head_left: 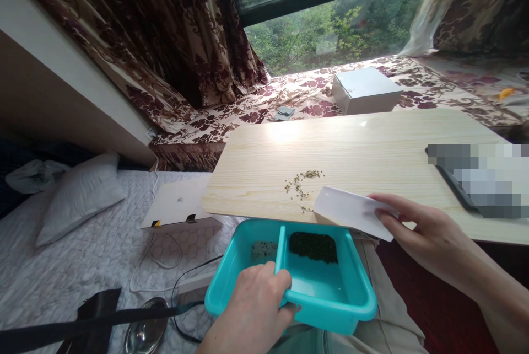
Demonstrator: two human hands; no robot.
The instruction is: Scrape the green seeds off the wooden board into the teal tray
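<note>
My left hand (259, 301) grips the near rim of a turquoise two-compartment bin (359, 282) by its divider. The bin is below the table's near edge. Small dark green grains (314, 247) lie heaped in its right compartment; a few specks show in the left one. My right hand (421, 230) pinches the right end of a white, shallow rectangular tray (349, 206), whose left end is low over the table's near edge, close to the bin. Small greenish grains (300, 183) lie scattered on the wooden table (256, 172) left of the tray.
A black-edged device (454, 186), partly blurred out, lies on the table's right. Behind the table a white box (367, 89) sits on the window ledge. Another white box (177, 202), cables and a metal bowl (146, 326) are on the bed at left, near a pillow (80, 197).
</note>
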